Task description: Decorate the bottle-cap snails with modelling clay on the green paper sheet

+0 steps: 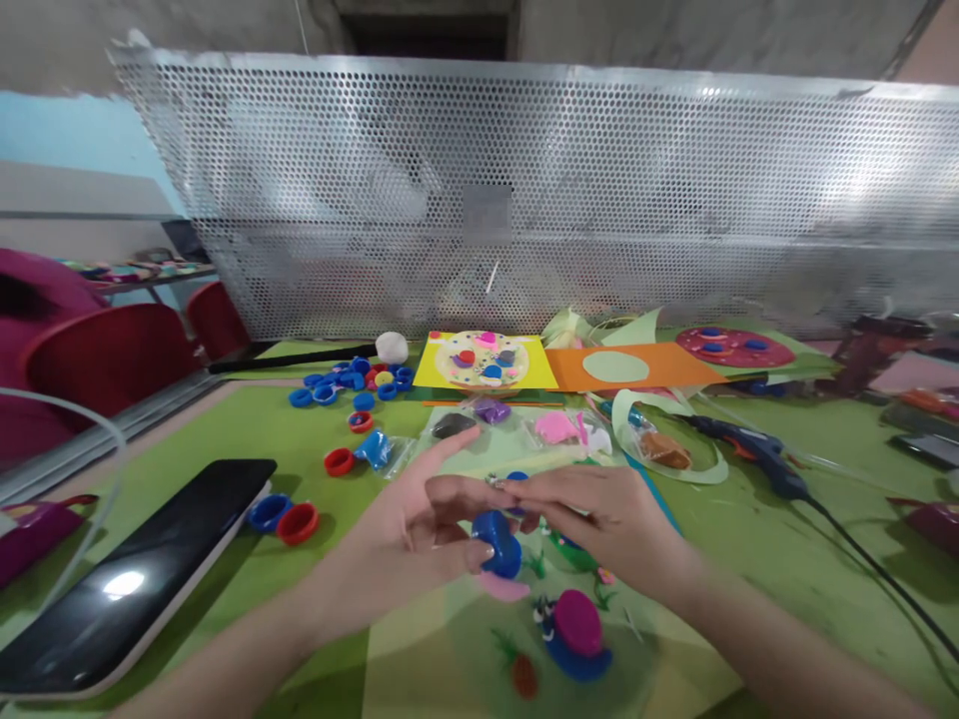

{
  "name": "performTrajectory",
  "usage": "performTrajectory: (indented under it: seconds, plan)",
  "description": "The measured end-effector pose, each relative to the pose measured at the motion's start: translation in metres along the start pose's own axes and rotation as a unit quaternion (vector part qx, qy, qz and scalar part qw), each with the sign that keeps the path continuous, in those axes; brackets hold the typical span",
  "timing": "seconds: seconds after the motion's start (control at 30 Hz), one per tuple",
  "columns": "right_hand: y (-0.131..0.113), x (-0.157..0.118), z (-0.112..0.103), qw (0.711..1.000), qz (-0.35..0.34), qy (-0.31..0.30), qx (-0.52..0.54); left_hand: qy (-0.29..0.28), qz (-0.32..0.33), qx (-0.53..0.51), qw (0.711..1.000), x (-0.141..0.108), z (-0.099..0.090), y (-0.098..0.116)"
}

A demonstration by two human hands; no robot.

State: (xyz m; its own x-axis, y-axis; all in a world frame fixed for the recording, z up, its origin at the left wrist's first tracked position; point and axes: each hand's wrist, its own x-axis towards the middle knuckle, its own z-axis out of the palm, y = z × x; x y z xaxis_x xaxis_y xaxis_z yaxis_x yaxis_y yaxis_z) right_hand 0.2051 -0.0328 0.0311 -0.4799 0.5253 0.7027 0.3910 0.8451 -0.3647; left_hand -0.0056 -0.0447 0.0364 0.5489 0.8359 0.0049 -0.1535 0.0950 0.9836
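Between the thumb and curled fingers of my left hand [431, 519] is a blue bottle cap [495, 545] with pink clay [503, 587] along its lower side. My right hand [599, 514] meets the left one above the cap, its fingers pinched together at a small piece with whitish dots; the exact piece is too small to make out. Below the hands, on a pale green sheet [420, 664], lies a snail shape with a magenta cap [577, 622] on a blue clay body [576, 661]. An orange and green clay piece [524, 676] sits to its left.
A black phone [150, 559] lies at the left, near red and blue caps [298, 523]. Bagged clay [558, 427] and a decorated yellow card [539, 364] are behind the hands. A glue gun [756, 449] with its cable rests at the right, before a perforated metal panel [599, 200].
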Motion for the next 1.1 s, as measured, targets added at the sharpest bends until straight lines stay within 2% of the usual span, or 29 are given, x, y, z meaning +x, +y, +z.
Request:
performTrajectory:
  seconds: [0.2, 0.27, 0.33, 0.4, 0.5, 0.73, 0.8, 0.83, 0.87, 0.93, 0.97, 1.03, 1.1]
  plan:
    - [-0.004, 0.0, -0.003, 0.986, 0.158, 0.015, 0.06, 0.09, 0.019, 0.159, 0.983, 0.008, -0.016, 0.007]
    - [-0.006, 0.001, -0.003, 0.972, 0.212, 0.002, 0.104, 0.093, 0.002, 0.232, 0.968, 0.013, -0.024, 0.005]
    - [-0.006, 0.003, -0.003, 0.953, 0.264, -0.021, 0.148, 0.09, -0.018, 0.337, 0.937, 0.018, -0.032, 0.003]
    - [-0.004, 0.004, -0.002, 0.932, 0.303, -0.037, 0.195, 0.096, -0.035, 0.443, 0.891, 0.022, -0.039, 0.0]
    - [0.002, 0.003, 0.0, 0.908, 0.338, -0.044, 0.244, 0.111, -0.048, 0.521, 0.845, 0.022, -0.048, -0.002]
    - [0.003, 0.003, 0.003, 0.907, 0.341, -0.08, 0.232, 0.122, -0.061, 0.574, 0.808, 0.011, -0.064, 0.002]
    - [-0.001, 0.005, 0.004, 0.908, 0.342, -0.085, 0.225, 0.121, -0.062, 0.564, 0.814, 0.008, -0.06, 0.008]
    - [-0.002, 0.006, 0.004, 0.908, 0.344, -0.081, 0.226, 0.114, -0.06, 0.546, 0.828, 0.007, -0.056, 0.012]
    - [-0.004, 0.007, 0.005, 0.906, 0.346, -0.074, 0.231, 0.105, -0.059, 0.509, 0.852, 0.006, -0.051, 0.016]
    - [-0.006, 0.007, 0.005, 0.905, 0.346, -0.057, 0.24, 0.039, -0.071, 0.368, 0.926, 0.004, -0.039, 0.02]
    - [-0.007, 0.007, 0.006, 0.907, 0.342, -0.051, 0.239, 0.008, -0.069, 0.297, 0.953, 0.004, -0.033, 0.021]
    - [-0.009, 0.005, 0.006, 0.919, 0.323, -0.049, 0.22, -0.014, -0.063, 0.198, 0.978, 0.003, -0.024, 0.02]
    - [-0.01, 0.002, 0.007, 0.935, 0.294, -0.06, 0.19, -0.01, -0.065, 0.142, 0.988, 0.003, -0.018, 0.017]
